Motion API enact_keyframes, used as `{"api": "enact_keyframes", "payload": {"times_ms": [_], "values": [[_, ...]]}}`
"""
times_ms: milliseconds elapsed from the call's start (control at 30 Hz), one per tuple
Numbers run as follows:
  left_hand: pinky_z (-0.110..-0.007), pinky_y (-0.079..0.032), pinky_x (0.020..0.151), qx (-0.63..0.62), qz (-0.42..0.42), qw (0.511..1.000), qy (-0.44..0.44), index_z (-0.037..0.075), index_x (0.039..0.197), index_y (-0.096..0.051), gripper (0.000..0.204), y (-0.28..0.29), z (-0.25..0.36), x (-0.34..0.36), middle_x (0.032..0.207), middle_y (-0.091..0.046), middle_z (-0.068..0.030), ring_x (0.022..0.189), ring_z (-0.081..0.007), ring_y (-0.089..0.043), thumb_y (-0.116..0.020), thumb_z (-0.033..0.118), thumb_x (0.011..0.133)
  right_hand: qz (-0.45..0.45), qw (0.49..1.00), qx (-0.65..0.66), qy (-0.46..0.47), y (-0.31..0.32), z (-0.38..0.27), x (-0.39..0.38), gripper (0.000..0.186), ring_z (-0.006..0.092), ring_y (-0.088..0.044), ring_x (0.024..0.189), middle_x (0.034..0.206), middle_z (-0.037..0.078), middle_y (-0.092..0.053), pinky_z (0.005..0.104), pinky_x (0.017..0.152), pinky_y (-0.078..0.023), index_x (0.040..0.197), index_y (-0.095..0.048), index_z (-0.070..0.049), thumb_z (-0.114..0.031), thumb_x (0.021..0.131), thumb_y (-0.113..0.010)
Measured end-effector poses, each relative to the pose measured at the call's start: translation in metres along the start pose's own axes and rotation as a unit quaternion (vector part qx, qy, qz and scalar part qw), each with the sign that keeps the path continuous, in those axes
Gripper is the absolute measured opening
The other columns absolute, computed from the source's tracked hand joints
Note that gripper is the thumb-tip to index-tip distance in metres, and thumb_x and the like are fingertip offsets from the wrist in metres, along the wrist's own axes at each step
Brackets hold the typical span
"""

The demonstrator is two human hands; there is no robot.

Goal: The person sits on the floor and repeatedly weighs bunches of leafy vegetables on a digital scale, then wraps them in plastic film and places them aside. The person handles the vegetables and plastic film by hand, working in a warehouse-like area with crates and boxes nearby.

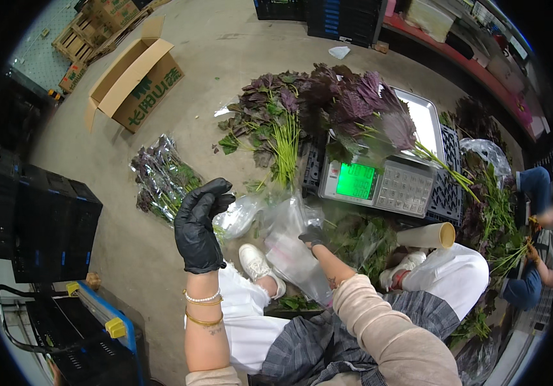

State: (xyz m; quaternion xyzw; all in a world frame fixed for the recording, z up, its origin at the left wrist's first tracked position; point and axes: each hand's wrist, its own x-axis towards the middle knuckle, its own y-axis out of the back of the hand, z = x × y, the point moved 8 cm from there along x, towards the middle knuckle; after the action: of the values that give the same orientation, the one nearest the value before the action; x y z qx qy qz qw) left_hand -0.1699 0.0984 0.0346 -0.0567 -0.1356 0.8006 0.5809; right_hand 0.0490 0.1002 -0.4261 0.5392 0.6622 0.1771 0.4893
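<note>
My left hand (202, 225), in a black glove, is raised with its fingers curled and nothing visible in them. My right hand (314, 237), also gloved, grips a clear plastic bag (289, 260) between my legs. A silver scale (399, 186) with a green display sits on a black crate (451, 154). Purple-leaved greens (370, 103) lie on its pan, stems pointing right. A bunch with long green stems (284, 145) rests on the floor left of the scale. A bagged bunch (160, 180) lies left of that, and loose greens (366, 251) lie below the scale.
An open cardboard box (135, 87) stands at back left, black crates (54, 222) at left, stacked crates (341, 22) at back. A cream roll (431, 235) lies by my right knee. At right, another person in jeans (534, 190) handles greens (495, 219). A red shelf (457, 71) runs behind.
</note>
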Motion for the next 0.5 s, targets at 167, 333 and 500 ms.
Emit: {"api": "enact_keyframes", "payload": {"times_ms": [167,333,500], "values": [[-0.030,-0.046,0.073,0.031,-0.010,0.999,0.009,-0.003,0.099,-0.057,0.026,-0.003,-0.005,0.000,0.094,-0.061,-0.0144,0.078,-0.0210,-0.059,-0.046,0.013,0.081,-0.059,0.997,0.040,-0.012,0.012,-0.020,-0.009,0.051,0.0338,-0.055,0.093,0.098,0.020,-0.058,0.0390,0.080,-0.044,0.099,-0.057,-0.004,-0.038,0.060,-0.063],[-0.030,-0.046,0.073,0.030,-0.020,0.999,0.012,-0.003,0.099,-0.058,0.026,-0.010,-0.009,0.009,0.095,-0.061,-0.0141,0.077,-0.0217,-0.060,-0.046,0.013,0.082,0.050,0.964,0.176,0.193,0.097,-0.060,-0.008,0.040,0.0383,-0.055,0.084,0.093,0.024,-0.057,0.0411,0.072,-0.045,0.104,-0.053,-0.004,-0.018,0.067,-0.054],[-0.029,-0.046,0.072,0.040,-0.020,0.999,0.007,-0.001,0.099,-0.058,0.026,-0.002,-0.008,0.004,0.095,-0.062,-0.0125,0.076,-0.0202,-0.060,-0.046,0.013,0.082,0.022,0.925,0.003,0.379,0.294,-0.124,-0.100,0.042,0.0384,-0.056,0.063,0.068,0.024,-0.057,0.0444,0.060,-0.046,0.103,-0.054,-0.002,-0.009,0.062,-0.049]]}}
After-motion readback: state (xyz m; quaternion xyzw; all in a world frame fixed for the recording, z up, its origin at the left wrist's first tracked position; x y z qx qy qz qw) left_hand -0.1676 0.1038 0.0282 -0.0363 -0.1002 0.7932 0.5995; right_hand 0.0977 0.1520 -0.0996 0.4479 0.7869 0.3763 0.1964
